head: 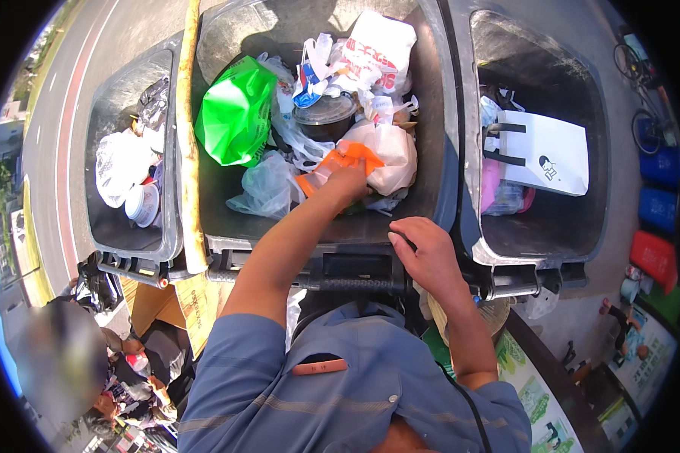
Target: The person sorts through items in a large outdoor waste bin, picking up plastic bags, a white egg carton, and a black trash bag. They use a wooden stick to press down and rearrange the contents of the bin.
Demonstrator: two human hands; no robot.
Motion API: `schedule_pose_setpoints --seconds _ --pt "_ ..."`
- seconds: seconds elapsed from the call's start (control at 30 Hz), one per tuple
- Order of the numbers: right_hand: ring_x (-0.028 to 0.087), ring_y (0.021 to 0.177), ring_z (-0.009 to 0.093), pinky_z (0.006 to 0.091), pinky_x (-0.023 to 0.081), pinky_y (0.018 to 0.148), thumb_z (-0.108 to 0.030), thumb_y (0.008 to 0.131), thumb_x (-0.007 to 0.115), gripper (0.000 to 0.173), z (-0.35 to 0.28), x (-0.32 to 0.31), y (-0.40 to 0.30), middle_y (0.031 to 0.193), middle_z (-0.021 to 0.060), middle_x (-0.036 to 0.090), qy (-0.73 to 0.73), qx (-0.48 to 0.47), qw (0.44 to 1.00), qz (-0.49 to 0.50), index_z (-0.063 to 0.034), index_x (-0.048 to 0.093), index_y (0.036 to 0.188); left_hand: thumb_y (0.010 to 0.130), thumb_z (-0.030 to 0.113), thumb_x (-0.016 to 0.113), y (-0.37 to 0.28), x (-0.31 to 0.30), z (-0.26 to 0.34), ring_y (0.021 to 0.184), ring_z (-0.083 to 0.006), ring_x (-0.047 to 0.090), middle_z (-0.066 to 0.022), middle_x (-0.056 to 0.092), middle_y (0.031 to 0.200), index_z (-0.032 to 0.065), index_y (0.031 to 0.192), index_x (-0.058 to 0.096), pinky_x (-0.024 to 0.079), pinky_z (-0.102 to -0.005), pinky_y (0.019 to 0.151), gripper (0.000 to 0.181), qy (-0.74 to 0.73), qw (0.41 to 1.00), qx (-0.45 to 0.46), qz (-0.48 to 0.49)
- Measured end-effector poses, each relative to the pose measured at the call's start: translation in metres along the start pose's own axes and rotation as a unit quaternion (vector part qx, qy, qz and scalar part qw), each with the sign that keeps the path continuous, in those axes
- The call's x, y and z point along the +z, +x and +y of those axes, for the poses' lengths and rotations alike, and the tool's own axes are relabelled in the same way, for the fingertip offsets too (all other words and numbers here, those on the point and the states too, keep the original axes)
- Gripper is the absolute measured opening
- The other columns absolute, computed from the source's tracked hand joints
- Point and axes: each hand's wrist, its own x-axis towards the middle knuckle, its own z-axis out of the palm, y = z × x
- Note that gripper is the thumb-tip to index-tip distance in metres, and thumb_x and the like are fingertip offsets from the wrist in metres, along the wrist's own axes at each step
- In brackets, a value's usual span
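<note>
My left hand (348, 182) reaches into the middle wheeled bin (328, 232), its fingers gripping an orange plastic bag (358, 153). Beside that bag are a pale pink bag (390, 158), a clear plastic bag (269, 184) and a round black food container with a clear lid (324, 113). A bright green bag (235, 110) lies at the bin's left side, a white bag with red print (379, 48) at its far right. My right hand (428, 252) is over the bin's near right rim, fingers apart and holding nothing.
A long wooden pole (188, 141) stands between the middle and left bins. The left bin holds a white bag (122, 164) and a paper cup (141, 205); the right holds a white paper bag (549, 150). Cardboard (195, 308) and another person (130, 362) are at lower left.
</note>
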Motion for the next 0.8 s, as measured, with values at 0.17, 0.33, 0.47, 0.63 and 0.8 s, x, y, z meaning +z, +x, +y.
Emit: schedule_pose_setpoints --seconds 0.17,0.33,0.47,0.63,0.8 --pt "0.069 0.091 0.033 0.0388 0.054 0.083 -0.007 0.088 0.070 0.014 0.002 0.000 0.000 0.095 0.0155 0.072 0.020 0.007 1.000 0.019 0.0028 0.070 0.097 0.076 0.054 0.078 0.021 0.016 -0.007 0.108 -0.0379 0.067 -0.0244 0.067 0.121 -0.0064 0.153 0.019 0.053 -0.0431 0.093 0.115 -0.036 0.998 0.014 -0.043" --pt "0.069 0.087 0.030 0.0370 0.054 0.079 -0.006 0.088 0.069 0.011 0.008 -0.001 -0.001 0.091 0.0146 0.072 0.032 0.002 0.999 0.020 0.0032 0.070 0.094 0.073 0.055 0.081 0.032 0.034 -0.023 0.108 -0.0384 0.067 -0.0270 0.066 0.120 -0.0109 0.149 0.016 0.053 -0.0425 0.094 0.120 -0.066 0.993 0.049 -0.088" --pt "0.069 0.084 0.029 0.0354 0.054 0.077 -0.006 0.089 0.069 0.010 0.011 0.001 -0.004 0.090 0.0141 0.071 0.041 -0.006 0.998 0.037 0.0031 0.070 0.093 0.074 0.055 0.080 0.027 0.031 -0.024 0.108 -0.0391 0.067 -0.0270 0.066 0.120 -0.0067 0.150 0.021 0.052 -0.0437 0.095 0.114 -0.062 0.994 0.052 -0.076" --pt "0.068 0.082 0.027 0.0346 0.053 0.076 -0.006 0.090 0.068 0.009 0.020 0.008 -0.009 0.088 0.0135 0.071 0.025 -0.022 0.998 0.059 0.0030 0.070 0.092 0.076 0.060 0.078 -0.025 -0.039 -0.012 0.115 -0.0388 0.064 -0.0240 0.065 0.125 0.0037 0.150 0.029 0.050 -0.0443 0.097 0.105 -0.041 0.991 0.025 -0.125" --pt "0.067 0.081 0.021 0.0307 0.052 0.076 -0.006 0.094 0.064 0.011 0.022 0.010 -0.014 0.088 0.0119 0.070 0.117 0.020 0.991 0.061 0.0041 0.069 0.091 0.082 0.053 0.075 -0.044 -0.047 -0.030 0.097 -0.0351 0.070 -0.0163 0.074 0.104 0.0021 0.102 0.075 0.056 -0.0440 0.083 0.055 0.012 0.998 0.060 -0.018"
